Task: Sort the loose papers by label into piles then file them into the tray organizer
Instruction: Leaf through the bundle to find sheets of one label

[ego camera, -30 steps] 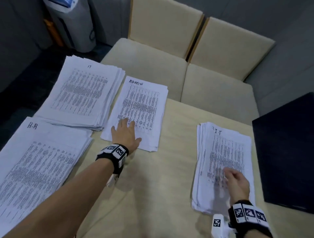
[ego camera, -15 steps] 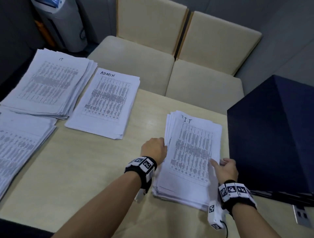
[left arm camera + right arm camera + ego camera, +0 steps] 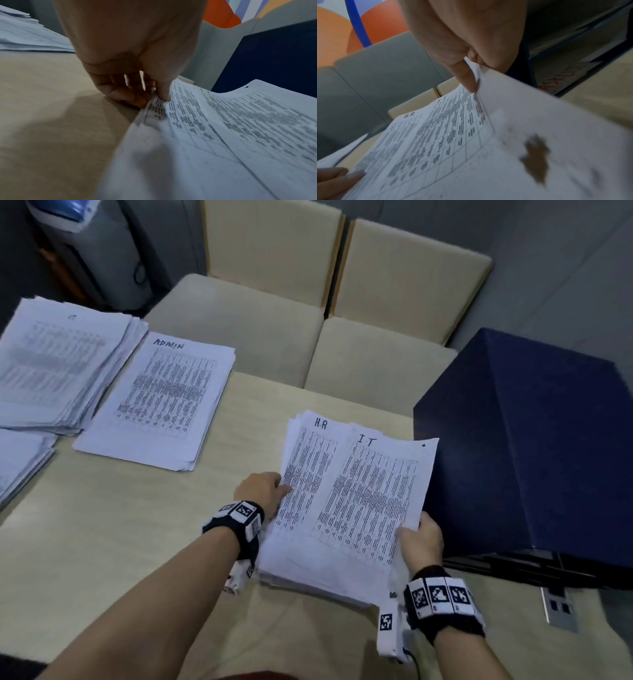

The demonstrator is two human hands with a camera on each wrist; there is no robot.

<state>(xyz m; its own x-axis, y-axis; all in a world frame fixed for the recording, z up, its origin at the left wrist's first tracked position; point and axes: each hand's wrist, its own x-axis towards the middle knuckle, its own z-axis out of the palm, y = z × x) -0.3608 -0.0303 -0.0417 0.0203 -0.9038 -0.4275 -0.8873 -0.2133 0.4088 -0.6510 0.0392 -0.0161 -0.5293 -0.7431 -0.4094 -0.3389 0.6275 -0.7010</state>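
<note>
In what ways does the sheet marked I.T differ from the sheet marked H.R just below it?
The I.T sheet is lifted and curved, pinched at its near corner by the right hand; the H.R sheet lies on the stack, held at its edge by the left hand. The I.T sheet shows fully; the H.R sheet is partly covered. Both carry printed tables.

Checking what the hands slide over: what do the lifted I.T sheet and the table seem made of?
I.T sheet: thin matte printer paper, seemingly; it curls where the right hand pinches it. Table: smooth pale wood-look top, probably laminate; faint grain, low sheen.
</note>
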